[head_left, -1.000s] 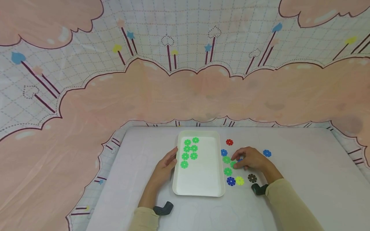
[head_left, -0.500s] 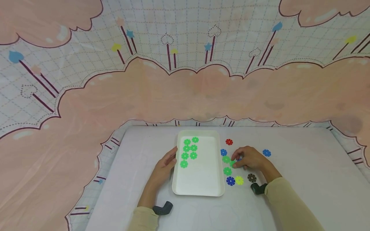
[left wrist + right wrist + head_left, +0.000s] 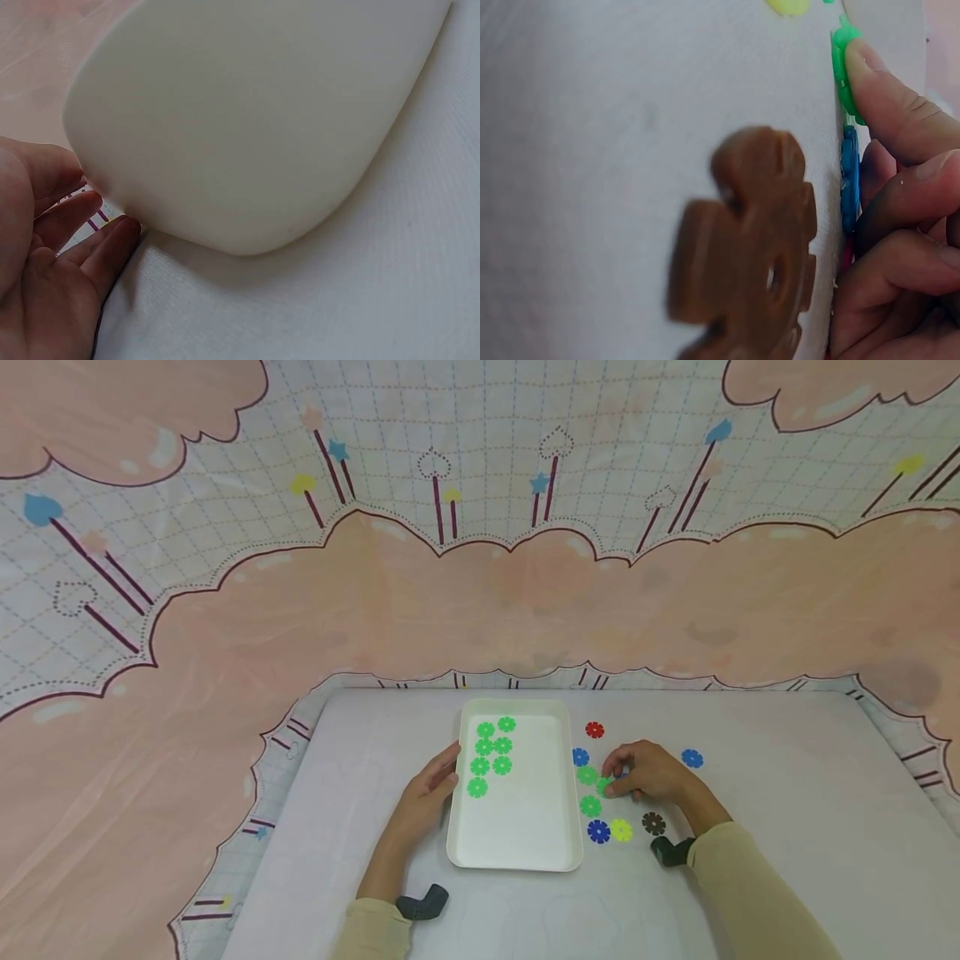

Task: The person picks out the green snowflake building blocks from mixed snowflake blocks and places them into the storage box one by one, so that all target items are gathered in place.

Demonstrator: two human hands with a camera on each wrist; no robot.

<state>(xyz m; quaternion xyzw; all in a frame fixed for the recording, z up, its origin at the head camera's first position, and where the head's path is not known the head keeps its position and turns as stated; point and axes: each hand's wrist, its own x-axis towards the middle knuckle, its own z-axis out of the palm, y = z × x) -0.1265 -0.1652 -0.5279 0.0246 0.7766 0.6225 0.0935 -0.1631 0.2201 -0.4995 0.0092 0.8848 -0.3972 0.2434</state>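
A white tray (image 3: 525,827) lies on the table, with several green snowflake discs (image 3: 502,765) along its left side. My left hand (image 3: 427,793) touches the tray's left edge with loosely bent fingers; in the left wrist view its fingertips meet the rim of the tray (image 3: 240,135). To the right of the tray, my right hand (image 3: 656,774) pinches a green disc (image 3: 603,787) among the loose ones. Seen in the right wrist view, the thumb covers part of this green disc (image 3: 844,71); the index fingertip is hidden there.
Around the right hand lie more green discs (image 3: 590,807), a light blue one (image 3: 581,757), a dark blue one (image 3: 598,832), a yellow one (image 3: 621,831), a brown one (image 3: 654,823) and a red one (image 3: 595,729). Another blue disc (image 3: 692,758) lies farther right.
Both hands and the tray stay nearly where they were. The right thumb and index fingertip have come slightly closer together at the green disc.
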